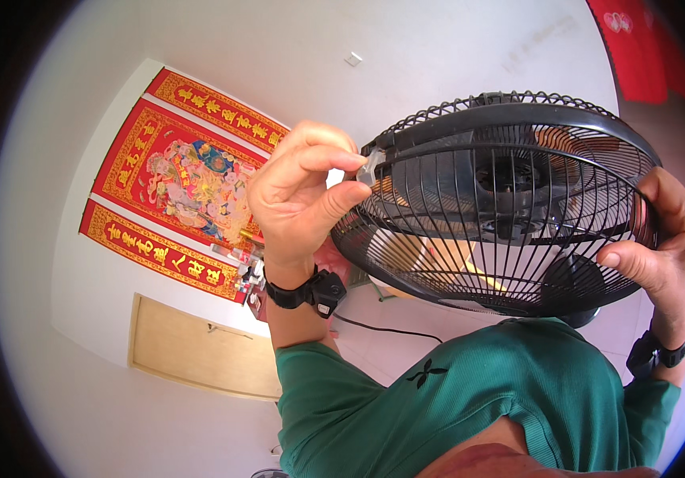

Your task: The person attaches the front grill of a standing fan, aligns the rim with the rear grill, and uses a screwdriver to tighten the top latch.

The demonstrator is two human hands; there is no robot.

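Note:
A black electric fan (pixel 486 221) fills the space before me, its wire front grille (pixel 498 263) facing my chest. Along its top a thick black ring (pixel 498 116) and the front grille's edge stand apart, with a gap between them. My left hand (pixel 300 191) pinches a translucent plastic clip (pixel 370 167) at the left end of the rim, between thumb and index finger. On the opposite side, my right hand (pixel 671 233) grips the grille's edge, its thumb over the wires. The dark hub (pixel 509 176) shows partly through the wires. Both wrists wear black strapped devices.
A black cord (pixel 390 328) runs over the pale tiled floor. Small items crowd a surface (pixel 252 281) below red and gold wall hangings (pixel 199 173) that bear writing. A wooden door (pixel 199 346) is at the left, and a red cloth (pixel 635 54) hangs at upper right.

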